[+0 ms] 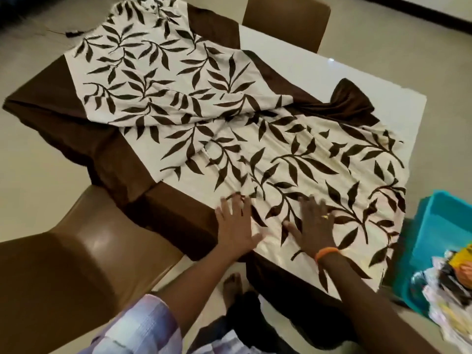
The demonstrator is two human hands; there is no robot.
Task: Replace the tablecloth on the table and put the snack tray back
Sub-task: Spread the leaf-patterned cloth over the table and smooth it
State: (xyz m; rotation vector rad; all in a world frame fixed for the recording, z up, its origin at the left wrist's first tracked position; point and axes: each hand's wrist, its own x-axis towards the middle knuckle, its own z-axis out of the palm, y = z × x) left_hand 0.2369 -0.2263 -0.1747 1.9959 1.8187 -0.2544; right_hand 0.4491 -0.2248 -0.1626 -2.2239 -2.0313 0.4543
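Note:
A cream tablecloth (pixel 163 80) with dark brown leaves and a brown border lies rumpled over the white table (pixel 301 65). It is folded over itself across the middle, and the table's far right part is bare. My left hand (pixel 236 223) lies flat on the cloth near the front edge, fingers spread. Just to its right, my right hand (pixel 315 221), with a ring and an orange wristband, also presses flat on the cloth. A turquoise tray (pixel 441 226) with snack packets (pixel 449 292) sits at the right edge of view, beside the table.
A brown chair (pixel 76 264) stands at the front left, close to the table corner. Another brown chair (pixel 286 19) is at the far side. A bare foot (pixel 231 287) shows on the beige tiled floor below the table edge.

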